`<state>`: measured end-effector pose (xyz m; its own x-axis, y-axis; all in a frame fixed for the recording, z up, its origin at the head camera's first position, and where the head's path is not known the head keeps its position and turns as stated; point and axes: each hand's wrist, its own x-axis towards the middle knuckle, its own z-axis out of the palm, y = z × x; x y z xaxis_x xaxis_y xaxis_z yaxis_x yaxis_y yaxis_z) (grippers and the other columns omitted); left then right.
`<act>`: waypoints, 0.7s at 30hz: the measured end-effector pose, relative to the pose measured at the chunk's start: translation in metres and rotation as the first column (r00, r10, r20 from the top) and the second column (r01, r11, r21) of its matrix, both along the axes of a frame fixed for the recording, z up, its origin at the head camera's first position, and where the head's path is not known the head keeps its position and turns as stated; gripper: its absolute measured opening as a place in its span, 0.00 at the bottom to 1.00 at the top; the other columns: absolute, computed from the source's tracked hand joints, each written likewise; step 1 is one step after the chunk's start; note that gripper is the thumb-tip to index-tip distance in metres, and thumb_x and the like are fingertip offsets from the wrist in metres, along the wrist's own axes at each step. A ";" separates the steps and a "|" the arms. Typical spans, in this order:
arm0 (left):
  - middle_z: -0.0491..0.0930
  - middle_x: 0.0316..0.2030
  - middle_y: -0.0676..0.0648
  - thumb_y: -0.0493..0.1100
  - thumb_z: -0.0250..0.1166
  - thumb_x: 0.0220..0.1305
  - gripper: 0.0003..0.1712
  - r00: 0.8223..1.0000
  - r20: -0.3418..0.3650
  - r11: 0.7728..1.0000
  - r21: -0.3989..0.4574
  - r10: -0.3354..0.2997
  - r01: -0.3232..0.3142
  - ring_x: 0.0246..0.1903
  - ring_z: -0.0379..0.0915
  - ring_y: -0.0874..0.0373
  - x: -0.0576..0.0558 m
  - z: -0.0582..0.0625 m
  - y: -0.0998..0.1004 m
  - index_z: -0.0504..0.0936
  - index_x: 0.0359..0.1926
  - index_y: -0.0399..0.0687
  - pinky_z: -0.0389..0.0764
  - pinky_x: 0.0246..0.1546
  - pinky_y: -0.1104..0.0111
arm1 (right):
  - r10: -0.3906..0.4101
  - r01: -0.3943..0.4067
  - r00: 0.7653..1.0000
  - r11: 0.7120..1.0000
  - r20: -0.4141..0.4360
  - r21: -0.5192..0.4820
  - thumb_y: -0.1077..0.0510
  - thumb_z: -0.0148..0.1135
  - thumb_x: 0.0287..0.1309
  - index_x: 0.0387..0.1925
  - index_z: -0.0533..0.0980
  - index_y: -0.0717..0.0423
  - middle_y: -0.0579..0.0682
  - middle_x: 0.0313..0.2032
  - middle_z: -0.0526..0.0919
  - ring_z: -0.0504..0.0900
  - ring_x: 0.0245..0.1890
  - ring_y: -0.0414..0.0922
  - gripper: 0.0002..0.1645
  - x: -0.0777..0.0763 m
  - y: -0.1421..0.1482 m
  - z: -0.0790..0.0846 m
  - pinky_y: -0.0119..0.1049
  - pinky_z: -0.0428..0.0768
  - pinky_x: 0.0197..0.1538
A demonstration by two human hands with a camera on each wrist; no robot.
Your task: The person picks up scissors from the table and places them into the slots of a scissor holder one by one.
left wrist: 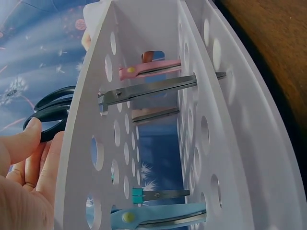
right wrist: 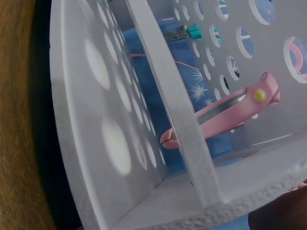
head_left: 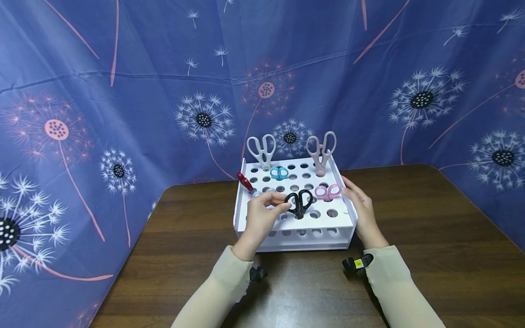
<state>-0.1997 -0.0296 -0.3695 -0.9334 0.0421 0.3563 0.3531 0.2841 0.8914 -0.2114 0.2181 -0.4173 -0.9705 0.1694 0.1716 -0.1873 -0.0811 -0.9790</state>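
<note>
My left hand [head_left: 262, 214] pinches a handle loop of the black scissors [head_left: 300, 203] between thumb and fingers. Their blades [left wrist: 148, 89] point down through a hole in the white scissors rack [head_left: 287, 223]; the tip passes the lower shelf in the left wrist view. At the rack's right side wall, my right hand [head_left: 362, 209] holds the edge, mostly hidden in the right wrist view. Closest to its thumb are the pink scissors [head_left: 327, 192], seated in a hole, with their pink blade cover [right wrist: 240, 110] below the top shelf.
Other scissors stand in the rack: grey-white ones [head_left: 262, 152] back left, beige-pink ones [head_left: 321, 152] back right, teal ones [head_left: 279, 173], red-handled ones [head_left: 245, 181] and light blue ones [left wrist: 158, 215]. The rack stands on a brown wooden table [head_left: 188, 228] before a blue dandelion-patterned cloth [head_left: 143, 91].
</note>
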 end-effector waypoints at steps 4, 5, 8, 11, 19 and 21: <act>0.87 0.26 0.44 0.35 0.75 0.49 0.07 1.000 -0.014 1.000 -0.012 0.006 -0.006 0.25 0.77 0.69 0.000 -0.002 -0.001 0.88 0.33 0.43 0.73 0.29 0.77 | 0.001 -0.001 1.000 1.000 0.004 0.006 0.47 0.50 0.70 0.69 0.65 0.53 0.43 0.61 0.75 0.77 0.49 0.29 0.31 0.000 -0.001 0.000 0.20 0.77 0.46; 0.87 0.26 0.44 0.35 0.75 0.49 0.07 1.000 -0.015 1.000 -0.011 0.008 -0.008 0.25 0.77 0.69 0.000 -0.002 -0.001 0.88 0.33 0.43 0.73 0.29 0.77 | 0.002 -0.002 1.000 1.000 0.003 0.005 0.48 0.50 0.70 0.69 0.65 0.53 0.43 0.60 0.75 0.77 0.48 0.29 0.31 0.000 -0.001 0.000 0.20 0.77 0.46; 0.87 0.27 0.44 0.35 0.74 0.50 0.07 1.000 -0.016 1.000 -0.006 0.009 -0.009 0.26 0.77 0.69 0.000 -0.003 -0.001 0.88 0.33 0.43 0.73 0.29 0.77 | 0.004 -0.004 1.000 1.000 -0.002 -0.007 0.48 0.50 0.70 0.69 0.65 0.54 0.39 0.57 0.76 0.77 0.48 0.29 0.31 -0.001 0.000 0.000 0.20 0.77 0.46; 0.87 0.28 0.43 0.34 0.74 0.51 0.07 1.000 -0.017 1.000 0.009 0.003 -0.002 0.26 0.77 0.68 0.000 -0.005 -0.001 0.88 0.33 0.41 0.73 0.29 0.77 | 0.010 -0.010 1.000 1.000 -0.004 -0.024 0.48 0.50 0.70 0.70 0.64 0.54 0.38 0.57 0.76 0.77 0.48 0.30 0.31 -0.001 0.001 0.000 0.21 0.78 0.45; 0.86 0.28 0.41 0.34 0.73 0.52 0.06 1.000 -0.026 1.000 0.021 0.012 -0.011 0.28 0.78 0.62 0.001 -0.007 -0.002 0.88 0.34 0.40 0.74 0.29 0.78 | 0.025 -0.026 1.000 0.998 -0.008 -0.055 0.50 0.50 0.70 0.70 0.64 0.55 0.36 0.56 0.77 0.77 0.50 0.30 0.30 0.000 0.000 0.002 0.20 0.77 0.46; 0.86 0.29 0.42 0.34 0.73 0.52 0.06 0.999 -0.037 1.000 0.021 0.014 -0.013 0.28 0.78 0.63 0.001 -0.007 -0.003 0.88 0.34 0.40 0.75 0.29 0.78 | 0.026 -0.026 1.000 0.998 -0.010 -0.063 0.51 0.50 0.70 0.70 0.64 0.56 0.34 0.54 0.78 0.77 0.50 0.31 0.30 0.000 -0.001 0.002 0.21 0.77 0.46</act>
